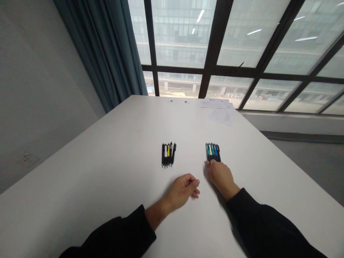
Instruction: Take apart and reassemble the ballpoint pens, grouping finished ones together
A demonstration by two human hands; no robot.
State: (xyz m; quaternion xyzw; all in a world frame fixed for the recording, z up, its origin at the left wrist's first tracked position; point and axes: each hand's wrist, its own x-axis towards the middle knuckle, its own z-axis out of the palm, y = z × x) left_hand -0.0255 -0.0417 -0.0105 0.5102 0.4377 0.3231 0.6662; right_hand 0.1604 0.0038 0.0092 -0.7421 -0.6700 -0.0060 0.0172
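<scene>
My right hand (221, 176) rests at the near ends of a row of pens (213, 152) with green, white, blue and black barrels. Its curled fingers cover the pens' lower tips, with the thumb side at the row's left edge. How tightly the fingers press is partly hidden. To the left, my left hand (184, 190) hovers just over the table, half curled, its thumb and fingers slightly apart and nothing visible in it. Beyond it lies a second row of pens (168, 154), mostly black, with white and yellow barrels among them. These point toward me, and no hand touches them.
The white table (107, 172) narrows toward the windows (182, 43). Sheets of paper (221, 116) lie at its far right corner. Two small dark fittings sit near the far edge. A blue-grey curtain (107, 46) hangs at the back left, beside a grey wall (40, 71).
</scene>
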